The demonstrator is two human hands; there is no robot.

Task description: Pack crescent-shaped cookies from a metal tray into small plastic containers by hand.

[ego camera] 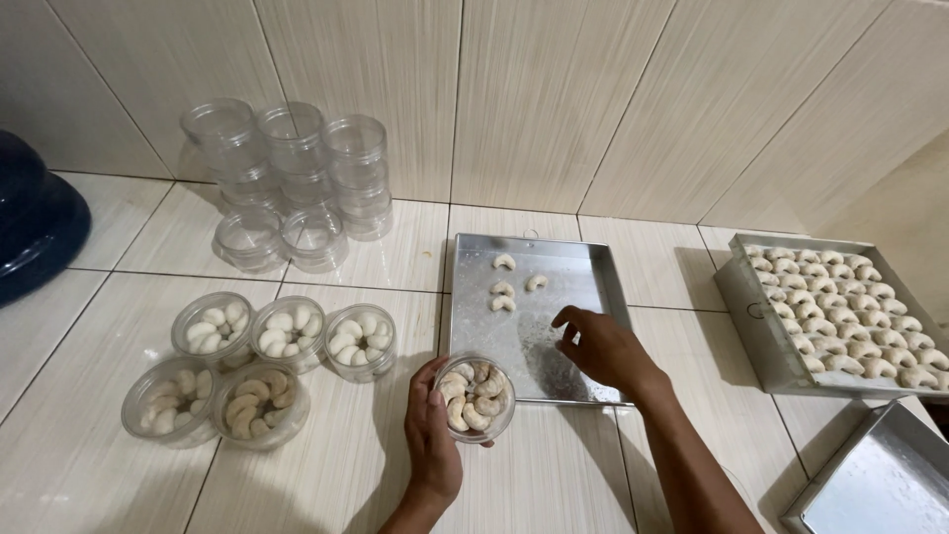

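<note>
1. Pale glossy tiles cover the floor (pixel 89 435) you work on, and a wall of the same tile rises behind it; a dark blue rounded object (pixel 35 222) sits at the far left edge.
2. Five filled round plastic jars (pixel 262 361) of crescent cookies stand in two rows at the left, and behind them a stack of empty clear jars (pixel 297 178) stands against the wall.
3. Your left hand (pixel 432 435) curls around the near side of a clear round jar (pixel 474 398), thumb on its rim; the jar is nearly full of crescent cookies and rests at the near edge of the tray.
4. A near-empty metal tray (pixel 583 262) lies in the middle, with four crescent cookies (pixel 506 287) left at its far end.
5. Your right hand (pixel 605 348) hovers over the tray's right part, fingers loosely bent and holding nothing that you can see.
6. A full tray of crescent cookies (pixel 840 316) lies at the right, and the corner of another empty metal tray (pixel 880 485) shows bottom right.
</note>
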